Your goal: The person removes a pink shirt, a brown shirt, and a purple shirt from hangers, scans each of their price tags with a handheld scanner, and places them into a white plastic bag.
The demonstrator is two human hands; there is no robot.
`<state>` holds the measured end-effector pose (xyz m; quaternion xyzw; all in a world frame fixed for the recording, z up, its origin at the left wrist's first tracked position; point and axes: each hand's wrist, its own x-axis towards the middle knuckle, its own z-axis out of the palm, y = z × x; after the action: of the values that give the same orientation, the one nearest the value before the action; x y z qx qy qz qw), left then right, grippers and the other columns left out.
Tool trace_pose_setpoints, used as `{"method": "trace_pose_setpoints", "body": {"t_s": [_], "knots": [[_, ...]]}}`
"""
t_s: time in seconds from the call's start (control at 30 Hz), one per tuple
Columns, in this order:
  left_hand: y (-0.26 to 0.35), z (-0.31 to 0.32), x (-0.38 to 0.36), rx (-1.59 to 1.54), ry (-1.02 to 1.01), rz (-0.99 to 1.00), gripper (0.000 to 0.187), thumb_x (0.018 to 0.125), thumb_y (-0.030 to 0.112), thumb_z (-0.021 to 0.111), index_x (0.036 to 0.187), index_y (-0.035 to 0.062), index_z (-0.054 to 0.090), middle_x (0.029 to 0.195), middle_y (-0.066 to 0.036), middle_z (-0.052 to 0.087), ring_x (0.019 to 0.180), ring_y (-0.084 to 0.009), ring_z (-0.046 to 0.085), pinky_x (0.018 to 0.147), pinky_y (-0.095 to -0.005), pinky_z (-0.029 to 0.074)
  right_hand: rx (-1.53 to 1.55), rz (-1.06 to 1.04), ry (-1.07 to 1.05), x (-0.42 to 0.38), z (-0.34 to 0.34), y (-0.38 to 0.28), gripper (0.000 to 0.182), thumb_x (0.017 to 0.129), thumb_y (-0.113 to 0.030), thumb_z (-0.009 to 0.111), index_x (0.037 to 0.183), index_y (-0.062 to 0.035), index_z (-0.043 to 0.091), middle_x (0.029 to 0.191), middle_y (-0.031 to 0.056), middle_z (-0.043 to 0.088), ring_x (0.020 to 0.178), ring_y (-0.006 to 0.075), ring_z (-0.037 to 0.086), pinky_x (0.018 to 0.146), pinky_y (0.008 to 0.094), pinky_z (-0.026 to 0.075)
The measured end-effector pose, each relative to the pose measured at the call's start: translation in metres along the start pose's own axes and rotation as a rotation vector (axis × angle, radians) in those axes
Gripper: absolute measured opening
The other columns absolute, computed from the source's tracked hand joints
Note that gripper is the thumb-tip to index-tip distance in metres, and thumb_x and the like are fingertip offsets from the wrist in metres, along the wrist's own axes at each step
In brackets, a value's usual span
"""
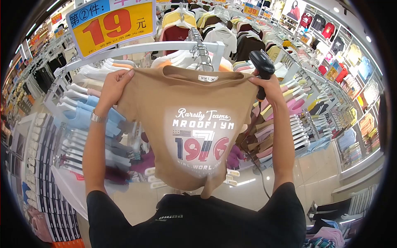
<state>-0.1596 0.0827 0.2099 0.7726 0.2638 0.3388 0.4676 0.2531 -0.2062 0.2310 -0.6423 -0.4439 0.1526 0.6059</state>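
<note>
Tan T-shirt (161,99) held up by both shoulders in front of the wearer's black top (186,223), printed front toward the camera. Left hand (269,84): grip closed on the shirt's shoulder at the right of the view; a black handheld scanner (262,66) lies against the same hand, head upward, its dark cable (261,175) running down beside the forearm. Right hand (118,84): grip narrow, thumb and fingers pinching the opposite shoulder; a metal-banded wristwatch (98,117) sits on that wrist. Shirt neckline spread between the hands, white neck label (208,78) reading "MMI" visible inside it. Print includes "Rarsity Teams", "MROOFIYN" and a large "1976"; lowest text line partly unreadable. Hem gathered, with a short knotted or hanging end at the bottom. Behind the shirt: white clothing rack (136,48) with garments on hangers, light blue shirts (78,118) toward the left of the view. Yellow-and-blue price sign (112,27) marked "19" stands above the rack, upper left, slightly tilted. Pale tiled floor (248,194) visible below.
</note>
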Motion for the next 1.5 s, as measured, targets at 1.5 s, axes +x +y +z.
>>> {"method": "trace_pose_setpoints", "body": {"t_s": [1.5], "knots": [[-0.062,0.019,0.052,-0.196,-0.165,-0.017,0.029,0.097,0.025,0.062,0.101,-0.003,0.068,0.086,-0.004,0.071,0.074,-0.0079,0.064,0.068,-0.0234,0.051,-0.006,0.098,0.029,0.048,0.045,0.037,0.026,0.075,-0.014,0.083,0.092,-0.0055,0.066,0.088,-0.0007,0.063,0.081,0.011,0.057,0.076,0.027,0.044]]}}
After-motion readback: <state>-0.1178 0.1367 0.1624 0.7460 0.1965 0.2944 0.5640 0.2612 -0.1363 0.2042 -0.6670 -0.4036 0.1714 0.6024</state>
